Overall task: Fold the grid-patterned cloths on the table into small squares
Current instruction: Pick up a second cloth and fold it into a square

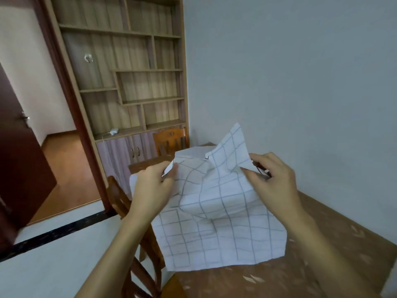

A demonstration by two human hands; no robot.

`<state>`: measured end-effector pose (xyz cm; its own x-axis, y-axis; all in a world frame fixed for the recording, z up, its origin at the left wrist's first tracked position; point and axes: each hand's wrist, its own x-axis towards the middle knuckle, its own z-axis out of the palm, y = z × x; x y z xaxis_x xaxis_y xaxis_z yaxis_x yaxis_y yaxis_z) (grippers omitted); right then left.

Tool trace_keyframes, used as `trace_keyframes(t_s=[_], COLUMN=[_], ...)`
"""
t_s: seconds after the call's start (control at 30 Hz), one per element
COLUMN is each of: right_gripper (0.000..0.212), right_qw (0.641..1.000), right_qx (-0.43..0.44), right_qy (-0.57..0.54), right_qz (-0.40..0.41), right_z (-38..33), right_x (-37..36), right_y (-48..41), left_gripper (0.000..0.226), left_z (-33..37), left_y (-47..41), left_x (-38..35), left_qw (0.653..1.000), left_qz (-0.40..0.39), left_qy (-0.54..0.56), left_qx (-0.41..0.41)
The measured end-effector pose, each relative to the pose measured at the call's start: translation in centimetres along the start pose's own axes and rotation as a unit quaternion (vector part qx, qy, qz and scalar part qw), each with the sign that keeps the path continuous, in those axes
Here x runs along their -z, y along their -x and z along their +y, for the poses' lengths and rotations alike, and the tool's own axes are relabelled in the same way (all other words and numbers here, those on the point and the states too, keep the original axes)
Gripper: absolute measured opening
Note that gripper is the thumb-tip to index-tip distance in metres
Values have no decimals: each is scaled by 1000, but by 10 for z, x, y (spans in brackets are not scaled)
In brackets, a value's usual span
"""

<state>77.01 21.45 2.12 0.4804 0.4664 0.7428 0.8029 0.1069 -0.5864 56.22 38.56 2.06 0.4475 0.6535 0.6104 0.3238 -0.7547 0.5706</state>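
Observation:
A white cloth with a grey grid pattern hangs crumpled in the air above the brown table. My left hand pinches its upper left edge near a small tag. My right hand pinches its upper right edge, where one corner sticks up. The cloth's lower edge drapes down to the tabletop. More white cloth lies on the table behind it, mostly hidden.
A wooden chair stands at the table's left side and another chair at the far end. A shelf cabinet lines the back wall. An open dark door is at left. A grey wall runs along the right.

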Motion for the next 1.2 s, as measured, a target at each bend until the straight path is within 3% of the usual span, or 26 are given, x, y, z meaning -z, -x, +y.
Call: trace_keyframes(t_s=[0.17,0.23,0.33,0.43,0.5,0.63,0.8,0.93,1.1,1.2], right_gripper=[8,22,50,52,47,16,18,17,8,27], right_qw=[999,998,997,998,998,998,998,998,997,996], right_qx=[-15,-54,-65,-44,-36,-43,-11,-58,-71,-91], right_qy=[19,19,31,53,55,32,9,-13,6,-20], right_qz=[38,37,5,-10,-9,-24,-59,-28,-23,-10], right_z=[13,28,40,40,38,36,21,38,63,56], right_x=[18,31,38,37,36,31,15,26,38,38], right_y=[-5,-10,-16,-15,-12,2,21,5,-15,-22], left_gripper=[39,39,17,10,22,47,47,11,16,40], left_z=[-3,-11,-16,-10,-6,13,23,2,1,15], left_y=[12,15,17,17,19,30,37,31,25,15], left_x=[19,26,25,17,14,11,-2,12,18,14], left_qw=[997,994,992,991,991,992,993,985,984,990], left_qz=[79,108,104,99,96,108,75,118,129,128], left_qy=[-1,-8,-66,-89,-93,-62,-83,-129,-123,-30], left_qx=[19,8,-32,-22,-6,-15,-33,-12,-15,44])
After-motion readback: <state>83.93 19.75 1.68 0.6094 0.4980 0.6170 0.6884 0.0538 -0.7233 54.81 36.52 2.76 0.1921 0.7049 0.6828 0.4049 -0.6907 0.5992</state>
